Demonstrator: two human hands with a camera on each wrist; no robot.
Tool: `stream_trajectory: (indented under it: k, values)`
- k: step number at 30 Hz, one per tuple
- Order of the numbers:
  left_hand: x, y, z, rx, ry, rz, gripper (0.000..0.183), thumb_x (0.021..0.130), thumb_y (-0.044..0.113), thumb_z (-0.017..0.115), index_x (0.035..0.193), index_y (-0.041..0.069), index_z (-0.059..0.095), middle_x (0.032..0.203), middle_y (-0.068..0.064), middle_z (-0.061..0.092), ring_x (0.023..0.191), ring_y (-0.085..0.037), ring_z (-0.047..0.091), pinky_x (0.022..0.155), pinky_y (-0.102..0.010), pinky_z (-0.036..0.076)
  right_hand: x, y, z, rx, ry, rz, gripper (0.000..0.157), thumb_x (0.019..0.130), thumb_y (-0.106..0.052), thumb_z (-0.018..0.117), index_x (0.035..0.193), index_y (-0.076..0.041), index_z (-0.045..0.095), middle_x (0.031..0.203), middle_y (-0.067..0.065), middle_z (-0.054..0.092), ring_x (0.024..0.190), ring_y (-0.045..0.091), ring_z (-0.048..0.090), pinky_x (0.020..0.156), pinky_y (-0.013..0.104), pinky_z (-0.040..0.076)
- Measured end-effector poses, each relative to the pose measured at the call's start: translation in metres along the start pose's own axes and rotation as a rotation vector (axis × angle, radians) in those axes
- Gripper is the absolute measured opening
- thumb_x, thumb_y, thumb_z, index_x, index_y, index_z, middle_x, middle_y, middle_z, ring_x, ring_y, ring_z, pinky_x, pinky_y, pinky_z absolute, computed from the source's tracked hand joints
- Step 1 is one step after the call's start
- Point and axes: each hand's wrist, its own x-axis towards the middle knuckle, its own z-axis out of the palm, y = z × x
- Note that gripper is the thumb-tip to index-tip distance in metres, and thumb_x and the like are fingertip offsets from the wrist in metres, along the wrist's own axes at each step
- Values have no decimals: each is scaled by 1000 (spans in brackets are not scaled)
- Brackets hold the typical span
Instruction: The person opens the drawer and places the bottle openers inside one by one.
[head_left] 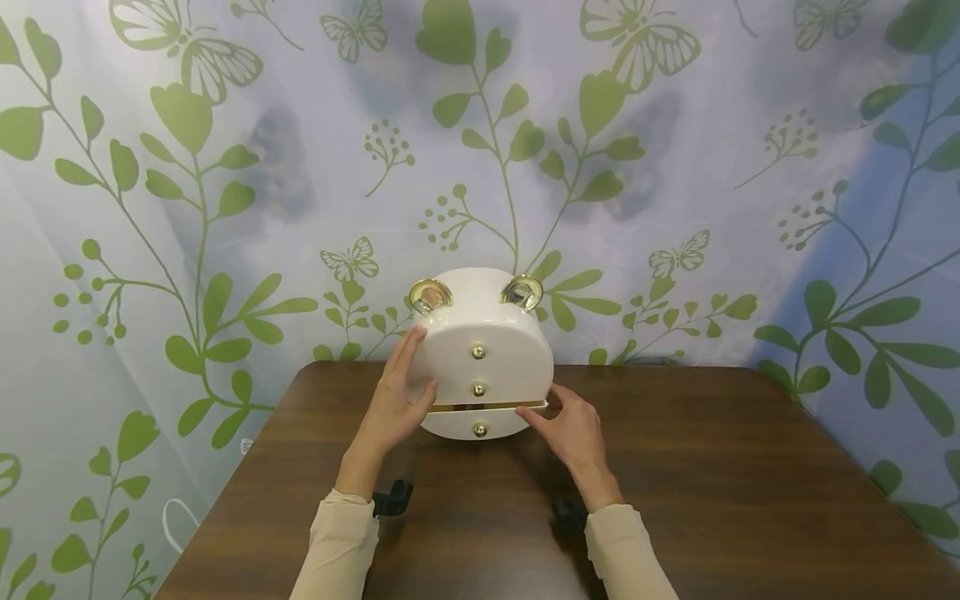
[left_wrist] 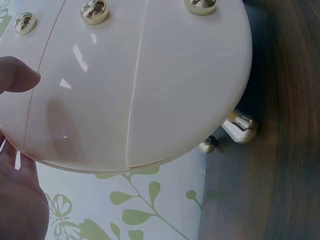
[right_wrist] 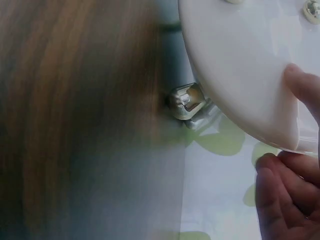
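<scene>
A white rounded mini drawer cabinet (head_left: 510, 358) stands on the brown table. It has gold ear-like pieces (head_left: 522, 292) on top, a gold knob on each drawer, and gold feet (right_wrist: 187, 102). The bottom drawer (head_left: 446, 426) sits slightly out, with a dark gap above it. My left hand (head_left: 390, 404) holds the cabinet's left side, its fingers along the side and its thumb at the front. With the thumb on the bottom drawer's front, my right hand (head_left: 573, 429) grips at the right edge; its other fingers are bent at the side. The drawer's inside is mostly hidden.
The wooden table (head_left: 690, 467) extends to both sides and in front of the cabinet. Close behind hangs a pale cloth (head_left: 300, 167) with green leaves and butterflies. A dark wrist device (head_left: 393, 498) sits under the left wrist, and a white cable loop (head_left: 171, 525) hangs at the left.
</scene>
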Motion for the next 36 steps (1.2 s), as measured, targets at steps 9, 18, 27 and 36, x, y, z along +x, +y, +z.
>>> stream_trajectory:
  k: [9, 18, 27, 36]
  values:
    - [-2, 2, -2, -22, 3, -26, 90, 86, -2, 74, 163, 13, 30, 167, -11, 30, 155, -30, 27, 124, -25, 20, -2, -6, 6, -8, 80, -40, 52, 74, -47, 92, 111, -13, 78, 85, 5, 77, 83, 26, 74, 75, 49, 58]
    - [-2, 1, -2, -23, -8, -60, 91, 85, 0, 74, 163, 12, 30, 168, -11, 29, 156, -29, 24, 123, -52, 27, -3, -5, 12, -15, 116, -25, 52, 73, -46, 93, 109, -12, 78, 82, 3, 76, 81, 25, 74, 76, 48, 58]
    - [-2, -1, -3, -10, -11, -65, 89, 87, 0, 74, 163, 13, 29, 168, -10, 29, 156, -28, 25, 123, -48, 28, -1, -2, 8, 1, 102, -49, 54, 72, -44, 93, 113, -13, 77, 100, 7, 79, 88, 27, 73, 79, 49, 57]
    - [0, 2, -3, -15, -32, -61, 85, 90, 0, 72, 163, 13, 29, 169, -9, 27, 156, -26, 25, 125, -46, 26, 1, 1, -5, 53, 58, -39, 57, 75, -39, 93, 122, -15, 73, 112, 9, 78, 107, 29, 72, 93, 51, 55]
